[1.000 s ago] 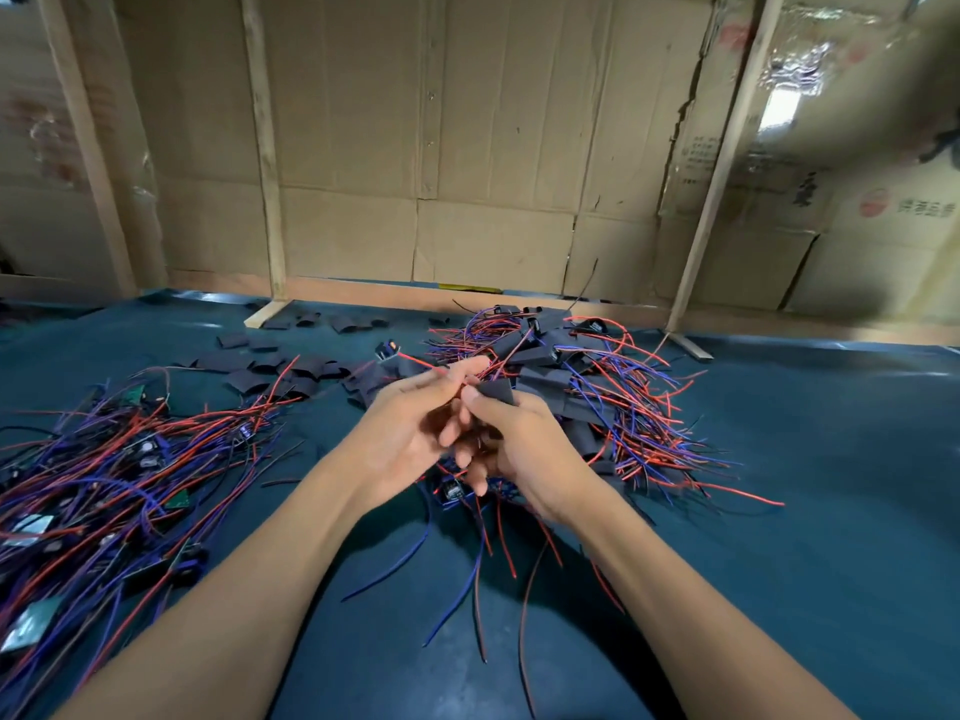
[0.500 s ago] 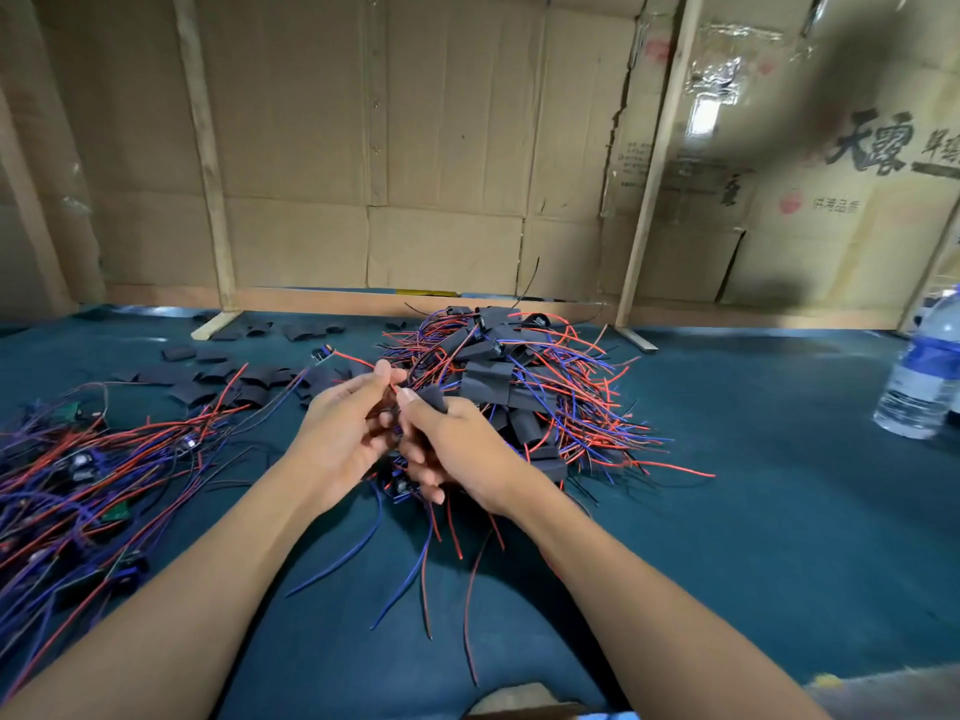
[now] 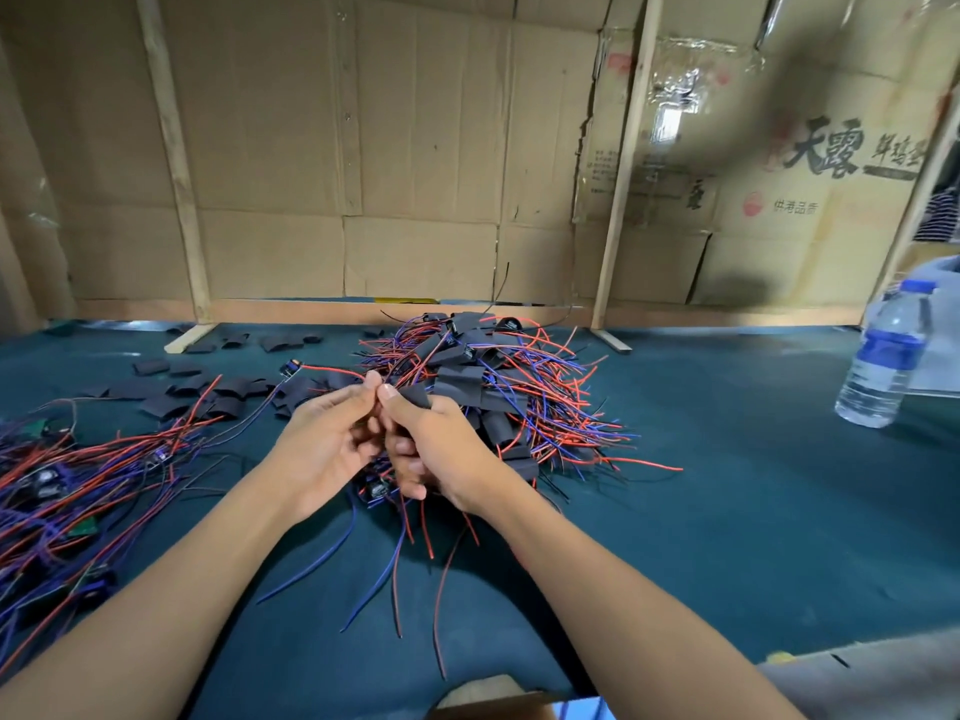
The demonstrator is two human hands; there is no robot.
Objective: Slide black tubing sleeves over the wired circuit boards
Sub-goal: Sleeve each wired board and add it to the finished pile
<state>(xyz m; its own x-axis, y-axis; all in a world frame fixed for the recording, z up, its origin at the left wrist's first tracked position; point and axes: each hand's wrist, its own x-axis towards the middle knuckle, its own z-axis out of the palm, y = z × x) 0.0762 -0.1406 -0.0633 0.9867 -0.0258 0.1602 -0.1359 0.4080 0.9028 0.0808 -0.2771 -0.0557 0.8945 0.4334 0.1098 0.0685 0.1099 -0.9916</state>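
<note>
My left hand [image 3: 324, 449] and my right hand [image 3: 436, 449] meet at the middle of the table, thumbs touching. My right hand pinches a black tubing sleeve [image 3: 415, 394] at its fingertips. My left hand pinches red and black wires [image 3: 332, 368] that run to a small board [image 3: 291, 368] up left. More wires hang below both hands, with a small board [image 3: 376, 491] under them. Behind my hands lies a pile of sleeved boards [image 3: 493, 387] with red and blue wires. A pile of unsleeved wired boards [image 3: 67, 475] lies at the left. Loose black sleeves [image 3: 171, 392] are scattered at the back left.
A dark green cloth [image 3: 727, 511] covers the table. A plastic water bottle [image 3: 883, 356] stands at the right. Cardboard walls with wooden posts [image 3: 621, 163] close off the back. A grey edge [image 3: 857, 672] shows at the bottom right.
The view has swung right, so the water bottle has come into sight. My hands keep working together on the same wires and sleeve, with little shift between them.
</note>
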